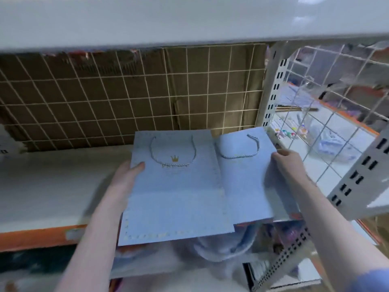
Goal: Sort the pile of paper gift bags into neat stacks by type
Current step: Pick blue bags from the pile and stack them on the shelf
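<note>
We hold two pale blue gift bags flat over the shelf (52, 186). The crown bag (176, 192) lies in our left hand (126, 178), thumb curled over its left edge. The plain bag (246, 175) sits just right of it, tucked partly under it, with our right hand (288, 161) pinching its right edge. We seem to be laying matching bags down; next, we judge, they must be squared together. Behind the bags stands a wire grid (126, 98) backed by cardboard. A slotted post (273, 91) right of them crowds our right hand.
</note>
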Tool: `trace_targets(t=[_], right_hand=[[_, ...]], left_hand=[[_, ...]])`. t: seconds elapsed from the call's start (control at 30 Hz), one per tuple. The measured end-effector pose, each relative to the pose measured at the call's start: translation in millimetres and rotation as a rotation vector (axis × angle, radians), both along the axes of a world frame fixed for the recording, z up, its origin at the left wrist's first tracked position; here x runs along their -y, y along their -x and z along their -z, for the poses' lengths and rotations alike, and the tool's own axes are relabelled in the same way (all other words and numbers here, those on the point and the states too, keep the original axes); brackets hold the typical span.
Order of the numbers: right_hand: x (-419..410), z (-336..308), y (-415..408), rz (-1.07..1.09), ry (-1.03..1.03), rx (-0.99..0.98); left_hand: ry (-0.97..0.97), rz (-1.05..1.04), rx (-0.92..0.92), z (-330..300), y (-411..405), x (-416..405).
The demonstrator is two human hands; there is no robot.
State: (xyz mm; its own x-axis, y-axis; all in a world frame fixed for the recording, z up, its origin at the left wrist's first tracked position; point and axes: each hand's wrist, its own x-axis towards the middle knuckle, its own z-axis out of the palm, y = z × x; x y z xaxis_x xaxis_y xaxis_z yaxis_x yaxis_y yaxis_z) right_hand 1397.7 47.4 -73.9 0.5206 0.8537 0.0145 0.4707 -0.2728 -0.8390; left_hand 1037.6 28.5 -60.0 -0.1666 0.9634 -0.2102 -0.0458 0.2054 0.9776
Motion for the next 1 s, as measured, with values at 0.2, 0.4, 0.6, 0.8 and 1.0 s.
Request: trace_targets(t=[0.2,0.4,0.6,0.8,1.0], right_hand=[[-37,11,-13,-0.068,0.063,0.012],[-51,20,-9,-0.106,0.128,0.013],[-61,25,-6,-0.073,0.17,-0.008],[-58,29,-3,-0.079,0.148,0.01],[-41,27,-11,-0.092,0.069,0.112]], left_hand=[[0.016,-0.076,-0.064,-1,-27,-3],[0.033,-0.092,0.003,4,-34,-10],[0.022,-0.069,-0.01,10,-37,-20],[0.023,-0.042,-0.049,17,-51,-30],[0.032,-0.021,-0.055,20,-73,-44]])
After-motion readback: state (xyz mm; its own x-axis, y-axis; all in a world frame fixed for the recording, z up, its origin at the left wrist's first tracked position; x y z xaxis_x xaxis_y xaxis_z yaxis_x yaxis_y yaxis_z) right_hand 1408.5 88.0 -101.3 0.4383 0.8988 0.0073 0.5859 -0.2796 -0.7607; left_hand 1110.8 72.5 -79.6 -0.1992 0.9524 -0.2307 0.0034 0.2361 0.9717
